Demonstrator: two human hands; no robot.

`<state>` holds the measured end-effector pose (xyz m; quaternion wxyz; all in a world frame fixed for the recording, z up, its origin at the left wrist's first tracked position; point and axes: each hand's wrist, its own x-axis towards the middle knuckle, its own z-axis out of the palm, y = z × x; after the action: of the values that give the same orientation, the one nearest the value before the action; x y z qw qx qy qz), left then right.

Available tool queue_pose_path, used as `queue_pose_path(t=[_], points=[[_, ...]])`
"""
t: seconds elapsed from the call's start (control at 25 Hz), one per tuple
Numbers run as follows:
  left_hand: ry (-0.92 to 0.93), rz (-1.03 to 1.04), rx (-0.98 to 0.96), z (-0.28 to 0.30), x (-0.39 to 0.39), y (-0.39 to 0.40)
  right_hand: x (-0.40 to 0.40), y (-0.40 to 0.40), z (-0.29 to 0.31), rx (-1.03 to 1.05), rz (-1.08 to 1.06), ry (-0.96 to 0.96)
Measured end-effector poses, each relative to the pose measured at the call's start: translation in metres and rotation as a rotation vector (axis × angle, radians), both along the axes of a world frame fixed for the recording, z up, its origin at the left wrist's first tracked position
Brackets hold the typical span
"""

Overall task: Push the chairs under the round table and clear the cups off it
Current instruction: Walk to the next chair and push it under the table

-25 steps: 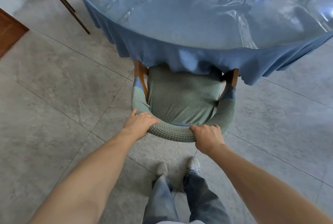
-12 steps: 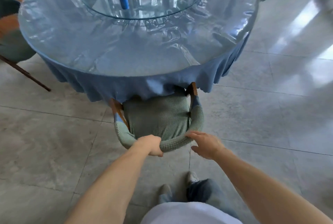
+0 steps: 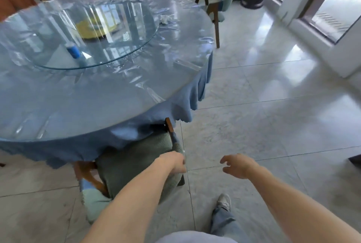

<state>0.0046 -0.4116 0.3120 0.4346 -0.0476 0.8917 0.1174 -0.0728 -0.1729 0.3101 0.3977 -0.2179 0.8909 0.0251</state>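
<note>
Pale glossy tiles run to the windows; the round surface (image 3: 172, 78) wears a blue cloth under clear plastic. The green chair (image 3: 134, 164) sits half tucked beneath its edge. The left hand (image 3: 173, 161) curls on its padded back; the right hand (image 3: 239, 165) hangs open, apart. It looks sturdy, likely heavy; the padded top rail is where to push.
</note>
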Motion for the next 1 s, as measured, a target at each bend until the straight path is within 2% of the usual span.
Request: queue_pose_path(t=[0.32,0.52,0.72,1.0], points=[[0.071,0.026,0.046,0.039,-0.164,0.085,-0.158,0.095,0.033,-0.078,-0.120,0.110],[0.136,-0.001,0.007,0.068,-0.253,0.106,-0.234,0.132,0.051,-0.100,-0.150,0.160],[0.149,-0.019,0.003,0.068,-0.329,0.110,-0.291,0.144,0.051,-0.075,-0.184,0.155],[0.177,-0.031,0.048,0.057,-0.458,0.082,-0.414,0.114,0.051,-0.047,-0.172,0.190]])
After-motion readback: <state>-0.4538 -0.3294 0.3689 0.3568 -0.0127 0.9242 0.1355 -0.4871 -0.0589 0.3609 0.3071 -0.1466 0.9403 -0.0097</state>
